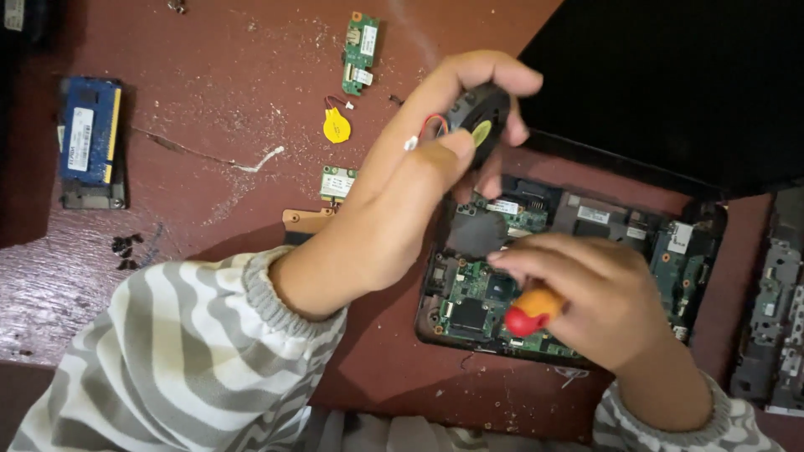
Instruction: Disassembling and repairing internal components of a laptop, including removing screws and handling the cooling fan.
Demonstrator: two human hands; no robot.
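Lifting the small black round cooling fan [479, 115] clear of the opened laptop base with its green circuit board [494, 293], the left hand [402, 201] pinches it between thumb and fingers, with the red and white lead and its white plug [412, 142] dangling free. Doing this well, as I judge it, means keeping the lead slack and the fan away from the board's parts (the wires look thin). The left forearm, in a grey and white striped sleeve [167, 351], reaches up across the dark red worktop [209, 109], wrist bent, fan held above the laptop's upper left corner. The right hand [599, 301] hovers over the board, curled closed around a screwdriver with an orange and red handle [529, 311].
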